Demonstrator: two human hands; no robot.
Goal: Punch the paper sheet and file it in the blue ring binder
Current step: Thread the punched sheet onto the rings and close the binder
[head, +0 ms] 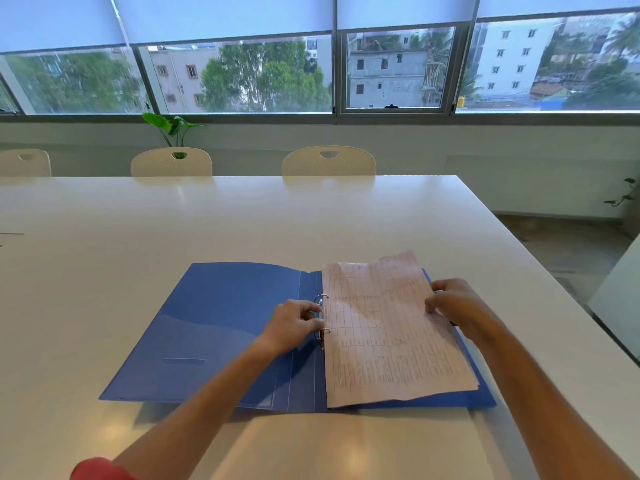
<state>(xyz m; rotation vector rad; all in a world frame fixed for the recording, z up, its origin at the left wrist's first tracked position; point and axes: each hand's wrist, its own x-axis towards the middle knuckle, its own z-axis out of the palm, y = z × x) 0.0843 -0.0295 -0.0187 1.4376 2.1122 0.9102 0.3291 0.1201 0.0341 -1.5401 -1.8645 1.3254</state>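
Blurring sheet [391, 327] print, perhaps tables.

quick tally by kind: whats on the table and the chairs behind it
blue ring binder: 1
paper sheet: 1
chairs: 3
total: 5

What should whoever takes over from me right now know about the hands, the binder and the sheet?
Left hand: fingers at the binder rings.
Right hand: pinches the paper sheet at its right edge.
Blue ring binder: lies open on the white table; sheet lies on its right half, left edge at the rings.
Done: sheet brought to the rings.
Left: confirm it is threaded, close rings and cover.
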